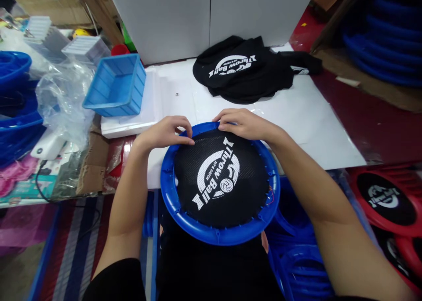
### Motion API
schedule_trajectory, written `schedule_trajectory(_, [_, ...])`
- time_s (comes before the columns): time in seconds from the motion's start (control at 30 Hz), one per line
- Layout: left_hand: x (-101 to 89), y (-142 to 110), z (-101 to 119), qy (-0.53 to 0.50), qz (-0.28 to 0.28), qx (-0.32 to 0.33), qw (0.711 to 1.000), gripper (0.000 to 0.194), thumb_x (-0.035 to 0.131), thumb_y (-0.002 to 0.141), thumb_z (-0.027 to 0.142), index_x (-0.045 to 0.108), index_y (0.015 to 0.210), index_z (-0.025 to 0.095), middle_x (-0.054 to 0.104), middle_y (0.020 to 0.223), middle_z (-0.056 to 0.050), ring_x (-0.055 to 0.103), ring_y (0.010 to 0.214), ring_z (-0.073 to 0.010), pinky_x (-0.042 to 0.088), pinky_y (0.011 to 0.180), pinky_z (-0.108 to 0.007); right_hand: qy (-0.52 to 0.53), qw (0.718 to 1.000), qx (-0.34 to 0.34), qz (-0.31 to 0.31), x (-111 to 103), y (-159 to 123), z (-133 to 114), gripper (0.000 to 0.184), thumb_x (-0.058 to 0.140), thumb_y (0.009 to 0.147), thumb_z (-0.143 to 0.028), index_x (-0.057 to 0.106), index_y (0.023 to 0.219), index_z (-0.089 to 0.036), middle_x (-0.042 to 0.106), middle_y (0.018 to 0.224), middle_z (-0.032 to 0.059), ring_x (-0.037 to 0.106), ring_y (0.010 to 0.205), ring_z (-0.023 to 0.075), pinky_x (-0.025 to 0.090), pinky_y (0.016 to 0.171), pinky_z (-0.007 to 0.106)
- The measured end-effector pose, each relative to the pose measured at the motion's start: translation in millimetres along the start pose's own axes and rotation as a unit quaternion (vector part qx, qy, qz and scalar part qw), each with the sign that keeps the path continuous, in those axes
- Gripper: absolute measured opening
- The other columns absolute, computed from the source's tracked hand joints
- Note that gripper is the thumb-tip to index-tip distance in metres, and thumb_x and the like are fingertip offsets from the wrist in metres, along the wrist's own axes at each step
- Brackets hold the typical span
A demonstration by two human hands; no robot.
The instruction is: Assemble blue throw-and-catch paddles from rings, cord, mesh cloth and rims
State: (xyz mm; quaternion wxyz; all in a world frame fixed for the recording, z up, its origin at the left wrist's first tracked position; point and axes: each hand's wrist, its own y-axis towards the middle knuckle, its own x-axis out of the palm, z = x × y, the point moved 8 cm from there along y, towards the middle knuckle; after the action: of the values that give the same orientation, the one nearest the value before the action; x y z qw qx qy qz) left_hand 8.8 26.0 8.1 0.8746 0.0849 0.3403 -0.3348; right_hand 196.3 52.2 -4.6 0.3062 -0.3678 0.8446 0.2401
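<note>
A blue plastic ring rests tilted across my lap and against the table's near edge. Black mesh fabric printed "Throw Ball" fills its middle, fastened at points round the inner rim. At the far left of the rim, my left hand is closed, thumb and forefinger pinching the mesh's edge. My right hand bends its fingers over the ring's far edge, thumb close to the mesh. A short red strand shows at the ring's right side. What lies beneath the fingertips is hidden.
Black printed fabric pieces lie in a pile on the white table surface. A light-blue bin stands left, beside clear plastic bags. White cartons stand behind. Red rings and blue rings are stacked right.
</note>
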Motion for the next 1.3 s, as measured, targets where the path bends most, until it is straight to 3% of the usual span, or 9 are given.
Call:
schedule_trajectory(0.1, [7.8, -1.4, 7.7, 0.066, -0.02, 0.031, 0.997, 0.026, 0.082, 0.084, 0.046, 0.079, 0.091, 0.021, 0.07, 0.11, -0.007, 0.067, 0.103, -0.0228, 0.053, 0.098, -0.04, 0.009, 1.0, 0.003, 0.007, 0.0, 1.6, 2.4, 0.027, 0.058, 0.099, -0.038, 0.074, 0.085, -0.021, 0.075, 0.119, 0.0121, 0.069, 0.109, 0.0277, 0.052, 0.101, 0.049])
schedule_trajectory(0.23, [18.9, -2.0, 11.8, 0.123, -0.025, 0.021, 0.992, 0.033, 0.087, 0.081, 0.048, 0.08, 0.099, 0.022, 0.064, 0.12, -0.009, 0.064, 0.113, -0.0262, 0.051, 0.105, -0.043, 0.019, 1.0, 0.015, 0.004, 1.3, 3.3, 6.4, 0.027, 0.058, 0.098, -0.039, 0.072, 0.082, -0.022, 0.074, 0.118, 0.0115, 0.068, 0.106, 0.0267, 0.052, 0.1, 0.048])
schedule_trajectory(0.4, [22.3, -1.3, 15.6, 0.165, -0.031, 0.012, 0.986, 0.039, 0.085, 0.08, 0.055, 0.073, 0.084, 0.019, 0.062, 0.122, -0.011, 0.06, 0.116, -0.0291, 0.049, 0.106, -0.045, 0.053, 0.997, 0.044, -0.032, 2.8, 5.6, 12.4, 0.031, 0.059, 0.097, -0.046, 0.07, 0.081, -0.021, 0.07, 0.12, 0.0117, 0.064, 0.103, 0.0253, 0.05, 0.1, 0.047])
schedule_trajectory(0.57, [11.4, -1.0, 8.7, 0.075, -0.049, 0.007, 0.996, 0.026, 0.066, 0.094, 0.044, 0.075, 0.092, 0.02, 0.073, 0.109, -0.008, 0.066, 0.102, -0.0222, 0.051, 0.098, -0.039, 0.09, 0.991, 0.074, -0.071, 2.9, 7.2, 15.9, 0.035, 0.059, 0.097, -0.051, 0.069, 0.083, -0.021, 0.068, 0.118, 0.0098, 0.062, 0.102, 0.024, 0.05, 0.101, 0.045])
schedule_trajectory(0.73, [-3.9, -0.7, -10.3, -0.017, 0.017, -0.062, 0.998, 0.022, 0.074, 0.086, 0.042, 0.08, 0.09, 0.022, 0.079, 0.091, -0.003, 0.07, 0.088, -0.0195, 0.054, 0.087, -0.034, 0.092, 0.988, 0.08, -0.092, 2.4, 8.4, 19.9, 0.032, 0.062, 0.096, -0.051, 0.072, 0.088, -0.022, 0.067, 0.119, 0.0092, 0.063, 0.103, 0.0239, 0.051, 0.101, 0.044])
schedule_trajectory(0.9, [-7.9, 2.3, -17.8, -0.034, 0.056, -0.074, 0.995, 0.018, 0.078, 0.082, 0.039, 0.083, 0.086, 0.022, 0.081, 0.088, -0.005, 0.072, 0.087, -0.0205, 0.056, 0.089, -0.036, 0.079, 0.991, 0.068, -0.085, 2.0, 9.1, 23.0, 0.03, 0.062, 0.097, -0.05, 0.074, 0.091, -0.023, 0.068, 0.119, 0.008, 0.063, 0.104, 0.0238, 0.052, 0.1, 0.043])
schedule_trajectory(1.3, [-6.6, 7.0, -29.7, -0.05, 0.013, -0.104, 0.993, 0.022, 0.076, 0.081, 0.041, 0.084, 0.088, 0.021, 0.082, 0.089, -0.005, 0.071, 0.086, -0.0204, 0.055, 0.088, -0.036, 0.061, 0.993, 0.065, -0.079, 1.8, 6.8, 21.8, 0.033, 0.06, 0.097, -0.051, 0.072, 0.086, -0.022, 0.07, 0.125, 0.0095, 0.065, 0.107, 0.0248, 0.051, 0.104, 0.047])
